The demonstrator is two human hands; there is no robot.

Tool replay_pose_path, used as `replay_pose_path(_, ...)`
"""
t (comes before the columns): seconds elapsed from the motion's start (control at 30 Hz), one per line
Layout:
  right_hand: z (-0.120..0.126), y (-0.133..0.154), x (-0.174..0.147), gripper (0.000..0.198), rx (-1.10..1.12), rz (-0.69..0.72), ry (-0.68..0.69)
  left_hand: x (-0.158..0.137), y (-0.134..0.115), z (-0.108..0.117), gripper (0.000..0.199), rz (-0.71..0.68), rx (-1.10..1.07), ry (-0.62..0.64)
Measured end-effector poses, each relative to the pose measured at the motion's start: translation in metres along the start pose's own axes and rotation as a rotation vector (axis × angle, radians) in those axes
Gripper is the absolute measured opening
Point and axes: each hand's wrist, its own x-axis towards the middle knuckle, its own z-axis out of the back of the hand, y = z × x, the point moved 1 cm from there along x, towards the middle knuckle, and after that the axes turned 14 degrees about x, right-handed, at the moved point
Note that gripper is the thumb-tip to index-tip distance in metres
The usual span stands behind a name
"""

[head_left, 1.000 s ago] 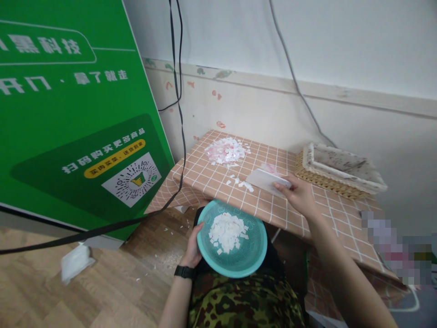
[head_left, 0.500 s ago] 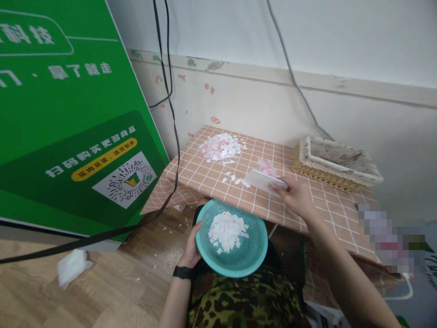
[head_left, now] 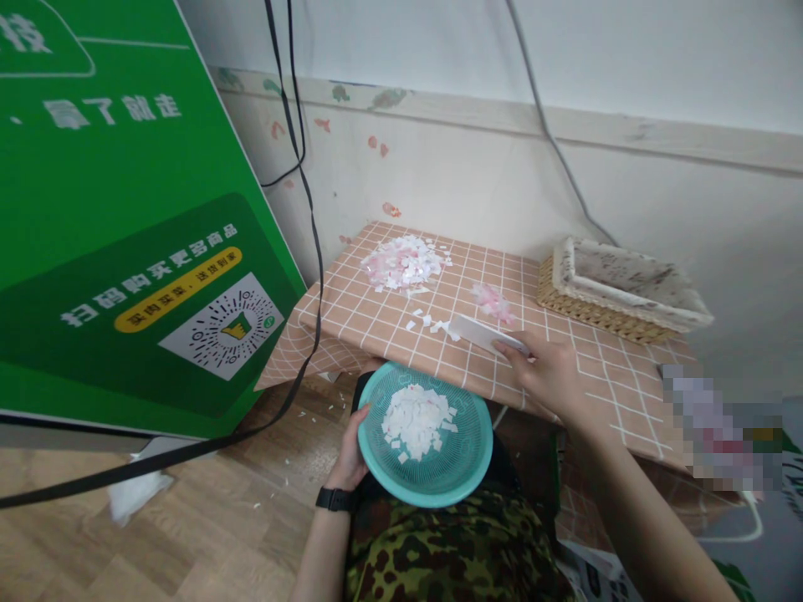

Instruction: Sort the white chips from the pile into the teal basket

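Observation:
My left hand (head_left: 351,447), with a black watch on its wrist, grips the left rim of a round teal plastic colander (head_left: 464,478) held over my lap, below the table's front edge. Inside it lies a heap of small white paper-like pieces (head_left: 414,418). My right hand (head_left: 545,364) is closed around the right end of a flat white rectangular slab (head_left: 483,333), tilted on its edge on the table. A few loose white pieces (head_left: 427,320) lie at the slab's left end. Just behind it is a small pink-and-white clump (head_left: 493,303).
A larger pile of white and pink scraps (head_left: 401,263) sits at the back left of the checked tablecloth (head_left: 351,313). At the back right stands a lined wicker basket (head_left: 595,313). A black strap (head_left: 318,284) hangs before the green panel (head_left: 125,184). White plastic (head_left: 141,493) lies on the floor.
The view has shifted slightly. The white slab is now turned more edge-on, staying close to the loose pieces. My left hand keeps the colander in the same place.

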Motion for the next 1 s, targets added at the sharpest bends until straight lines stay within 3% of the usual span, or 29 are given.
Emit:
replay_pose_path(0.2, 0.001, 0.0, -0.001, 0.029, -0.098, -0.014, -0.043, -0.003, -0.003, -0.001, 0.024, 0.014, 0.004, -0.002)
replay_pose_path(0.43, -0.002, 0.013, -0.012, 0.024, -0.029, 0.036, 0.005, -0.004, -0.006, 0.0, 0.023, -0.017, 0.012, -0.007)
replay_pose_path(1.0, -0.006, 0.014, -0.008, 0.026, -0.144, 0.01, -0.083, -0.001, -0.003, 0.006, 0.029, -0.028, 0.009, -0.019)
